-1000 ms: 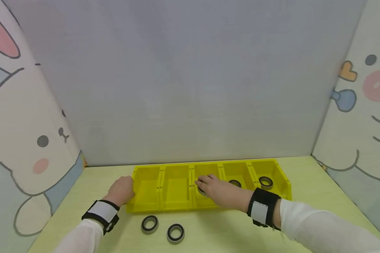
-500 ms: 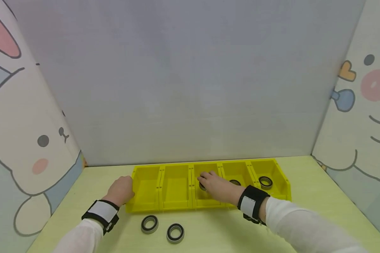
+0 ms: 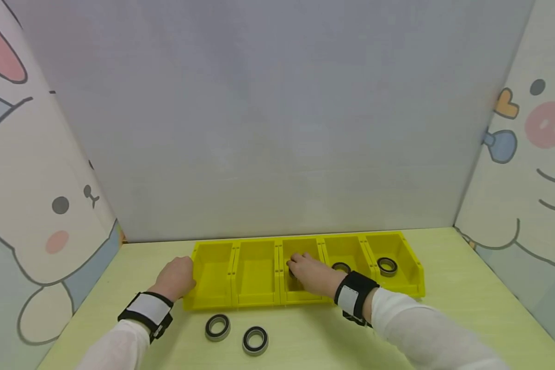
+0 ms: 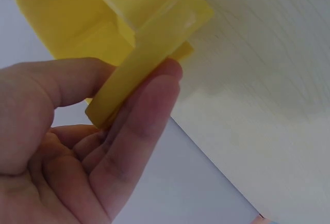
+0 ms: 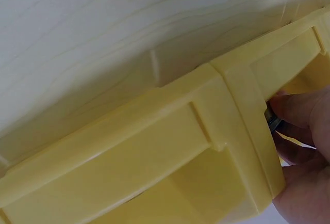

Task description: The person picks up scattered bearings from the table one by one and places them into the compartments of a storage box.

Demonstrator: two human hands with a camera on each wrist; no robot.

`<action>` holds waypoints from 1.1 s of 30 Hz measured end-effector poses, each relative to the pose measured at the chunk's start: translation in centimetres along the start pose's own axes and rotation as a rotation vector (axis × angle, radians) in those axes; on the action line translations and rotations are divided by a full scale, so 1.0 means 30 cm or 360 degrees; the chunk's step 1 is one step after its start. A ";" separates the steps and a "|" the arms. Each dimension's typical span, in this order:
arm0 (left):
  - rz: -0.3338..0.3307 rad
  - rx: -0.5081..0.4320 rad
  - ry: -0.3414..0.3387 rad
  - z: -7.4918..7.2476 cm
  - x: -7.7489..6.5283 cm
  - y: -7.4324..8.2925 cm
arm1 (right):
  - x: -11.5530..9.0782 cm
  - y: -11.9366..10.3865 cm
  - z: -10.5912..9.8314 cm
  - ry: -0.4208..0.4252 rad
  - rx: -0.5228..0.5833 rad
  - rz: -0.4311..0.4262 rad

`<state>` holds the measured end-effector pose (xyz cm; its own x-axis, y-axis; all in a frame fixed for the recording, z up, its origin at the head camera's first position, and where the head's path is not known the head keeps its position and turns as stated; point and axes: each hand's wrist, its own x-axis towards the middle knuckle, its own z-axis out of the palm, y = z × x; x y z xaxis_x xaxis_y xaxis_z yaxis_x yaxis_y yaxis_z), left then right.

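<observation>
My left hand (image 3: 174, 279) pinches the left end wall of the yellow bin row (image 3: 255, 303); in the left wrist view the thumb is on the inner side of that wall (image 4: 124, 79) and the fingers are on the outer side. Down in the middle compartment, my right hand (image 3: 313, 274) holds a ball bearing (image 3: 292, 273), mostly hidden by the fingers. The right wrist view shows a dark edge of this bearing (image 5: 273, 120) between thumb and fingers, beside a divider. One bearing (image 3: 341, 267) lies in the compartment to the right, another (image 3: 387, 266) in the rightmost one.
Two bearings lie on the pale wooden table (image 3: 458, 308) in front of the bins: one on the left (image 3: 217, 327), the other slightly nearer (image 3: 255, 340). A grey back wall (image 3: 277, 128) and side panels with cartoon drawings (image 3: 51, 216) enclose the table.
My right forearm has shifted left and nearer, while the right hand stays in the middle compartment with the bearing. The left hand keeps its grip on the bin wall.
</observation>
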<state>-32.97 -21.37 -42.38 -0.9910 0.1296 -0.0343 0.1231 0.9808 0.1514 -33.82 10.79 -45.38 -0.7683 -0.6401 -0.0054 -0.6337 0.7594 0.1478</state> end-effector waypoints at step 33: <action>0.0018 0.0022 0.0025 0.019 0.015 -0.012 | 0.046 -0.029 0.039 -0.0062 0.0043 0.0092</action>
<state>-33.42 -21.59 -43.00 -0.9902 0.1387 -0.0168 0.1351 0.9812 0.1378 -34.43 9.37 -46.66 -0.8064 -0.5902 -0.0359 -0.5897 0.7983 0.1219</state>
